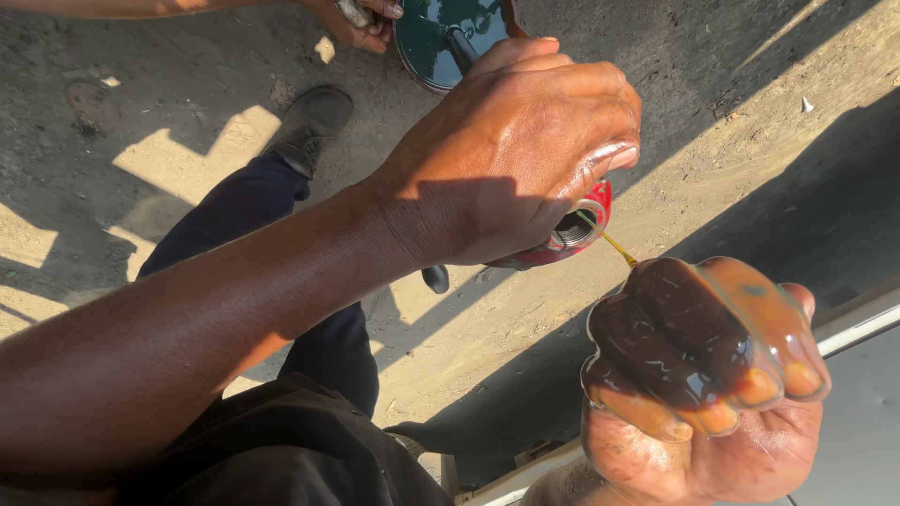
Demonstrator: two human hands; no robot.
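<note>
Two hands work over bare, dusty ground. The left hand [506,150] is wrapped tight round a red bottle [572,230], tipped so a thin golden stream [619,249] runs from its open neck onto the right hand [703,375], whose fingers [675,337] are curled together, cupped and coated in dark oil. If the tilt grows, the pour could overshoot the cupped fingers and fall to the ground. Oily skin could also let the bottle slip. Another person's hand [361,23] holds a dark green pan [441,37] well apart.

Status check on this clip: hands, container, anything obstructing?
Left hand gripping red container, tipped. Thin oil stream landing on right hand, fingers curled, coated dark. Another person's hand at the dark pan, clear.
</note>
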